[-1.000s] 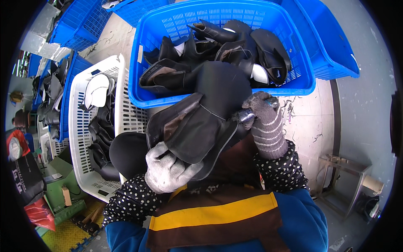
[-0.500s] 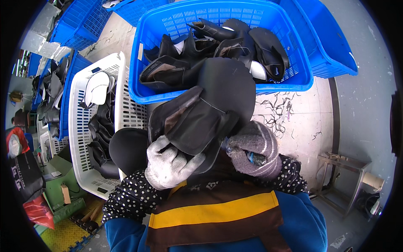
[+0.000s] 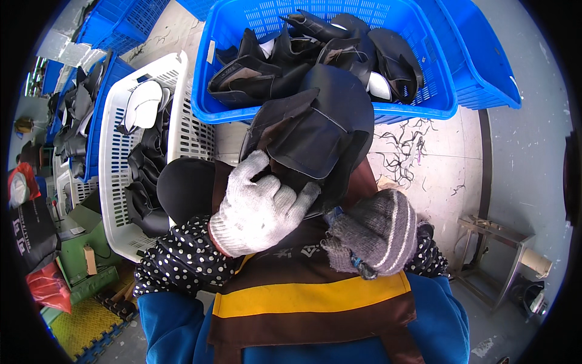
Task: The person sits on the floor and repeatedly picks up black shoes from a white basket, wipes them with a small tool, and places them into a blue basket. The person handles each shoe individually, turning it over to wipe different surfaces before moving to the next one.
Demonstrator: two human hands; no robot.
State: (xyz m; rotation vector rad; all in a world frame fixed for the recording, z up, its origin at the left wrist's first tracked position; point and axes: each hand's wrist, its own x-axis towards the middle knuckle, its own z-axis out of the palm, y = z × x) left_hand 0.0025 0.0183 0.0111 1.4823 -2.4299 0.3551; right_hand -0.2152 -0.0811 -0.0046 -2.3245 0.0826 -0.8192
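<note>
A black leather shoe upper [image 3: 309, 145] with a smooth rounded toe end and raised flaps lies before my chest, toe pointing away. My left hand [image 3: 257, 209], in a white knit glove, is closed on its near left edge, the fingers partly inside the opening. Just right of the upper, my right hand [image 3: 382, 233], in a grey striped glove, is curled with its fingers pressed together. Small blue bits show at its fingertips and at the underside of its glove; what they belong to is hidden. Another rounded black piece [image 3: 185, 191] is beside my left forearm.
A blue crate [image 3: 203, 91] of black uppers stands ahead, with another blue crate [image 3: 494, 73] right of it. The white basket [image 3: 112, 182] at left holds more uppers. Black trimmings [image 3: 403, 148] litter the floor. A metal stand [image 3: 497, 242] is by the grey wall.
My left hand has moved up and right along the upper, which has shifted slightly away from me. My right hand has dropped lower and turned, slightly farther from the upper.
</note>
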